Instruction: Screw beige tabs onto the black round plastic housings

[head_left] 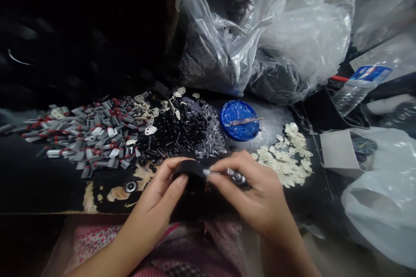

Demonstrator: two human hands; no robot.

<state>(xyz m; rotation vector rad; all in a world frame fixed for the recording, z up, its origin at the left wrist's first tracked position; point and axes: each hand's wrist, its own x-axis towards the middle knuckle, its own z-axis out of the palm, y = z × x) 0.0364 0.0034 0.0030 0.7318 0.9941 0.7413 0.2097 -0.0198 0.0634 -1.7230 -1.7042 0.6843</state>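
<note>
Small-parts workshop: stained black bench [58, 197], loose springs [159, 153], piled grey-red pieces [100, 134], bulging plastic bags [224, 60]

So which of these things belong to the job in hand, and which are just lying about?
Likely in the job: black part in the left hand; small grey piece in the right hand; springs; pale plates.
Probably just lying about: plastic bottle; white box.

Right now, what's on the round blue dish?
A brownish stick lies across the blue dish, with glossy smears around it. Whatever is directly beneath the stick and smears is covered.
</note>
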